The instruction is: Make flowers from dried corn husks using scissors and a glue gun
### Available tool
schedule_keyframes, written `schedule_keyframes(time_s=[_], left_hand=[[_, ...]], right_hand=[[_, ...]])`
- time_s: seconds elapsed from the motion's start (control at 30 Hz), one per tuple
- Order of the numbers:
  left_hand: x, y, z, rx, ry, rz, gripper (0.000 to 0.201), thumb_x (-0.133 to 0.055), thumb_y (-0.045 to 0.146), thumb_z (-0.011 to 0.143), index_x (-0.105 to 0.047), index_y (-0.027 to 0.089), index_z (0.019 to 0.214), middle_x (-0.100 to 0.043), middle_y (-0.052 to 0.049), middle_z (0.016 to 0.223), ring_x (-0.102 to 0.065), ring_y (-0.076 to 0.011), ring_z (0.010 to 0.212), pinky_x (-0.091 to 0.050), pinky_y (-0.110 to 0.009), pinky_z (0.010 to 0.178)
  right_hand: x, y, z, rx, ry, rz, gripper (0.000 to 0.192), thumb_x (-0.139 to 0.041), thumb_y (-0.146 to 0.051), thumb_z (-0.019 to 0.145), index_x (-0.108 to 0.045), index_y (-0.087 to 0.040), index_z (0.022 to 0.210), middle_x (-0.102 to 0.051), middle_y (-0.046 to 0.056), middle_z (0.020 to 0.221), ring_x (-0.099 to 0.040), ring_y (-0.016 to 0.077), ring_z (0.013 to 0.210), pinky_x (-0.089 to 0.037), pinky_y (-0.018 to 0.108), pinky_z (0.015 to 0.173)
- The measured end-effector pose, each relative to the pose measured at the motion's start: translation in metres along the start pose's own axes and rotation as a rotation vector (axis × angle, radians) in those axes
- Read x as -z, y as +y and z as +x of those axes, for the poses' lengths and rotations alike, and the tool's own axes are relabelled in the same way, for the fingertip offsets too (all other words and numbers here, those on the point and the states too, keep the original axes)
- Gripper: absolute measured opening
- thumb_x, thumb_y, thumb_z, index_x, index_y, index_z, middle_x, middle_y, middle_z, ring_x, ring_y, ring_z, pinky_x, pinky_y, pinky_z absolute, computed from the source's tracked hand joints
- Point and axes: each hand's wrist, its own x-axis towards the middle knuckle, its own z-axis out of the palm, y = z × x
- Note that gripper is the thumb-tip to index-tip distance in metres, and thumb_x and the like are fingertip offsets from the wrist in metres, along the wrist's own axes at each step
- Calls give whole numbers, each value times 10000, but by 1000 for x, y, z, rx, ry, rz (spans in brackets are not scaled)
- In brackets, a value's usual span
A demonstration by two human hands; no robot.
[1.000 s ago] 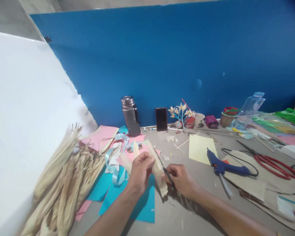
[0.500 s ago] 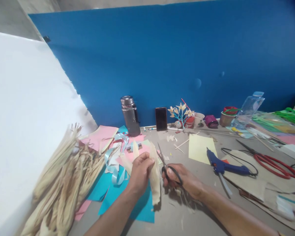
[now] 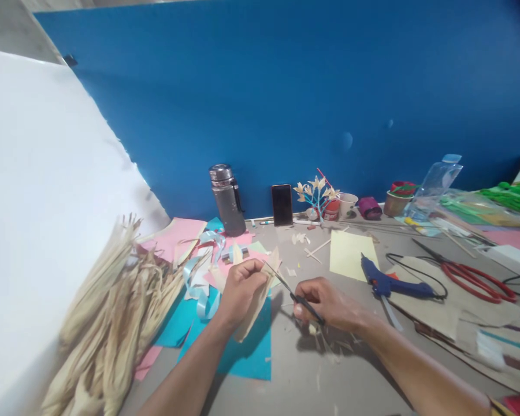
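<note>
My left hand [image 3: 245, 289] pinches a strip of pale dried corn husk [image 3: 252, 316], which hangs below the fingers and pokes out above them. My right hand [image 3: 323, 303] is closed around the black handles of a pair of scissors [image 3: 291, 293]. The blades point up and to the left, their tips at the upper part of the husk; whether they are cutting into it I cannot tell. Below my right hand, husk scraps [image 3: 329, 346] lie on the grey table. Under my left hand is a sheet of blue paper [image 3: 253, 361].
Dried corn husks [image 3: 108, 323] are heaped at left. A flask [image 3: 227, 199], a phone [image 3: 282, 205] and a husk-flower stem [image 3: 316, 196] stand at the back. On the right lie yellow paper [image 3: 349, 254], a blue glue gun [image 3: 392, 283], red-handled scissors [image 3: 476, 280] and a plastic bottle [image 3: 435, 188].
The husk in my left hand has tilted, its lower end swinging left. The scissors have turned, their tips now at the husk's top instead of beside it. The view has shifted slightly.
</note>
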Motion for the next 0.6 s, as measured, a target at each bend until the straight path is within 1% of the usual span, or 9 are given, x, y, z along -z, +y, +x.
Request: schedule_keyframes(time_s=[0.13, 0.27, 0.33, 0.37, 0.4, 0.5, 0.53, 0.57, 0.6], left_hand=[[4, 2, 2, 6, -10, 42, 164, -683, 276, 661, -593, 172, 572, -515, 8, 484, -427, -99, 419, -307, -227, 440], [7, 3, 5, 63, -11, 33, 197, -689, 295, 627, -550, 184, 543, -486, 15, 453, -399, -102, 386, -292, -229, 404], [9, 2, 6, 110, -19, 24, 179, -683, 281, 612, -545, 190, 543, -479, 24, 453, -391, -100, 381, -285, -227, 405], [10, 2, 6, 134, -45, 31, 161, -678, 273, 612, -555, 190, 549, -482, 26, 457, -393, -100, 384, -285, -227, 410], [10, 1, 5, 153, -94, 60, 145, -677, 264, 613, -570, 189, 551, -488, 26, 464, -400, -101, 392, -285, -227, 419], [11, 0, 3, 173, -370, 270, 92, -693, 249, 642, -675, 172, 594, -577, -12, 538, -478, -126, 471, -322, -235, 472], [12, 0, 3, 168, -430, 348, 93, -689, 251, 662, -706, 170, 618, -606, -27, 565, -501, -140, 495, -336, -242, 488], [13, -1, 5, 155, -434, 410, 105, -676, 252, 683, -719, 173, 630, -616, -34, 571, -510, -150, 502, -341, -249, 495], [15, -1, 7, 129, -377, 452, 122, -654, 249, 703, -719, 178, 628, -615, -36, 564, -510, -158, 500, -341, -256, 499]], right_hand=[[0, 9, 3, -8, 28, -12, 374, -805, -444, 711, -593, -153, 609, -598, -4, 529, -450, 84, 476, -305, 224, 450], [1, 13, 5, 1, 69, -74, 416, -836, -428, 685, -558, -162, 527, -561, -13, 468, -377, 71, 436, -262, 234, 431], [1, 12, 4, 4, 86, -109, 435, -832, -429, 686, -536, -166, 505, -544, -19, 453, -356, 67, 432, -249, 237, 432], [1, 11, 4, 6, 93, -125, 442, -828, -431, 689, -528, -167, 499, -537, -22, 450, -349, 67, 434, -246, 238, 434], [1, 11, 4, 10, 101, -140, 446, -824, -434, 689, -522, -169, 497, -530, -25, 449, -344, 67, 437, -244, 237, 436], [1, 8, 5, 51, 160, -153, 450, -798, -453, 695, -513, -173, 488, -532, -23, 456, -361, 78, 455, -271, 240, 450], [2, 7, 6, 67, 198, -140, 446, -782, -466, 701, -520, -174, 488, -545, -16, 466, -383, 86, 464, -291, 243, 460], [3, 5, 7, 78, 246, -120, 446, -765, -484, 704, -527, -176, 487, -556, -9, 475, -404, 95, 474, -309, 248, 470], [4, 4, 8, 80, 300, -98, 447, -749, -504, 705, -536, -177, 486, -562, -2, 483, -418, 103, 481, -323, 254, 480]])
